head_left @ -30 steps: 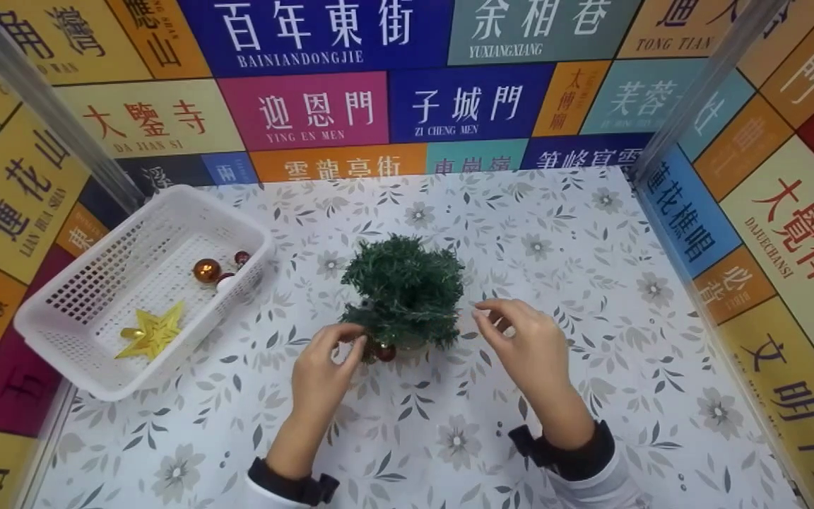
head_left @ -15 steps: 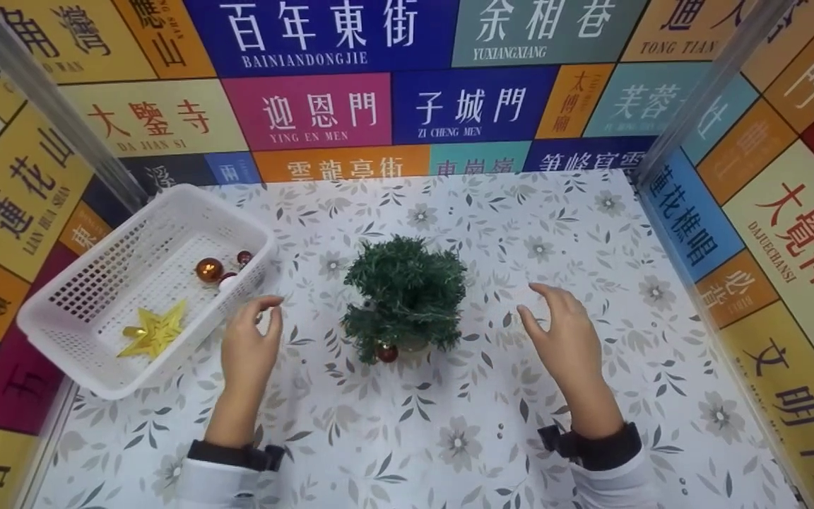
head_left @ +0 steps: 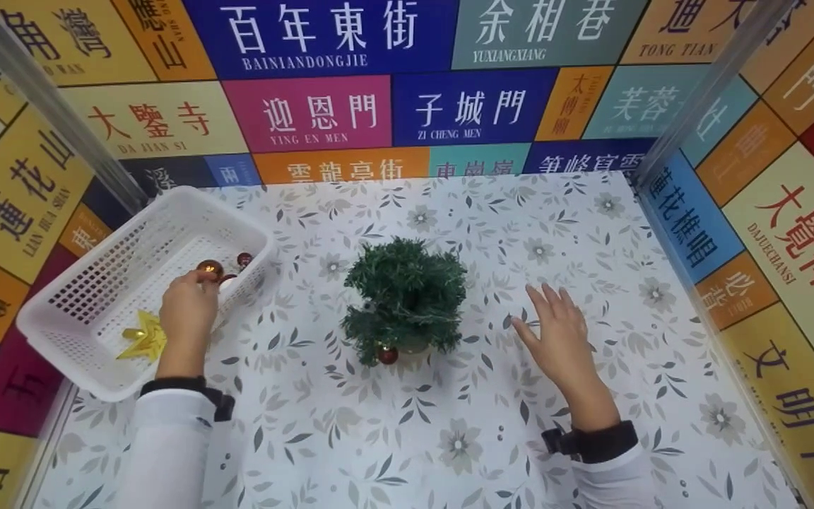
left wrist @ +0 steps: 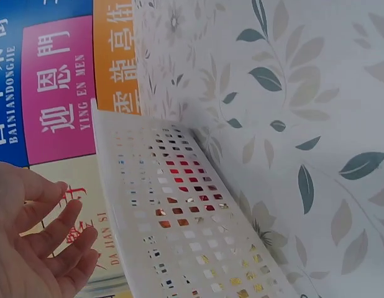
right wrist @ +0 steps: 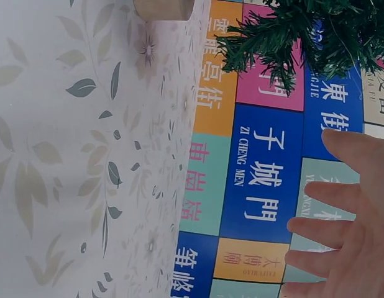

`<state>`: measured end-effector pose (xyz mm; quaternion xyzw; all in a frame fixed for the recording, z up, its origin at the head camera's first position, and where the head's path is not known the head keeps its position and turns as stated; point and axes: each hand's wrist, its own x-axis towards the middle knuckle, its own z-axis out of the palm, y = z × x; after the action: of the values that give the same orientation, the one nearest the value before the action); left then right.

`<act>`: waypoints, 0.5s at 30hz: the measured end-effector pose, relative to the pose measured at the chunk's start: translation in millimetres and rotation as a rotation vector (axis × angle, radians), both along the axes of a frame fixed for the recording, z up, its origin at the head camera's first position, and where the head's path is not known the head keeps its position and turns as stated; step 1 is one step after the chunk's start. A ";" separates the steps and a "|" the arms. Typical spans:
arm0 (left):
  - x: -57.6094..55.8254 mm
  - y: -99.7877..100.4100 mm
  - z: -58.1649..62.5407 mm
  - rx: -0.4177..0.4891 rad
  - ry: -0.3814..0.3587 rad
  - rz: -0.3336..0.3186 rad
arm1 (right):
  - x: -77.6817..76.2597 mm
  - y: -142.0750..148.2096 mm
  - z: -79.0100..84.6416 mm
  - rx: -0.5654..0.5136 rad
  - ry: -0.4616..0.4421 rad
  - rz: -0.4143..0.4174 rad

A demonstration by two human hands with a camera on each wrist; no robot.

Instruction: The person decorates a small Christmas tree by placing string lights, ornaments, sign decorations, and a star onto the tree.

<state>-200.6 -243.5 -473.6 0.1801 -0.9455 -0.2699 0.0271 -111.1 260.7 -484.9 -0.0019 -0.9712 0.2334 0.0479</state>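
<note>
My left hand (head_left: 189, 307) reaches over the white perforated basket (head_left: 266, 237), its fingertips right by a shiny orange bauble (head_left: 210, 267). In the left wrist view this hand (left wrist: 46, 242) has loosely bent, spread fingers with nothing between them, beside the basket wall (left wrist: 127, 205). A small red bauble (head_left: 244, 259) lies near the basket's right end. Partly behind my left wrist is a gold star (head_left: 142, 341). The little green Christmas tree (head_left: 407, 283) stands mid-table, a dark red bauble (head_left: 387, 354) low on its front. My right hand (head_left: 559, 329), fingers spread, hovers right of the tree.
A white tablecloth (head_left: 460, 445) with grey leaves and flowers covers the table. Walls of coloured lettered panels (head_left: 308, 109) enclose the back and both sides, with clear corner posts (head_left: 704, 85). The tree's pale base (right wrist: 164, 7) shows in the right wrist view.
My left hand has left the tree's lower front and travelled left into the basket. The right hand has drawn away to the right, and its fingers have spread. The tree stays put.
</note>
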 end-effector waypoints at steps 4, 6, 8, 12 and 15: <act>-15.6 -10.3 -2.5 0.024 -0.121 0.012 | -0.4 0.8 -4.7 0.014 -0.047 0.007; -23.4 -12.9 -5.1 0.064 -0.184 0.010 | 0.1 0.7 -5.7 0.019 -0.066 0.008; -29.3 -14.7 -9.0 0.098 -0.241 0.009 | 0.9 0.7 -6.2 0.029 -0.080 0.012; -34.0 -22.4 -20.6 0.127 -0.317 -0.032 | 2.6 1.0 -7.0 0.042 -0.092 0.022; -33.1 -31.3 -28.5 0.135 -0.350 -0.095 | 3.6 1.2 -7.9 0.050 -0.093 0.030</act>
<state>-233.6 -274.8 -502.0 0.1811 -0.9230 -0.2980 -0.1627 -107.5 262.0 -492.8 0.0029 -0.9779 0.2093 -0.0007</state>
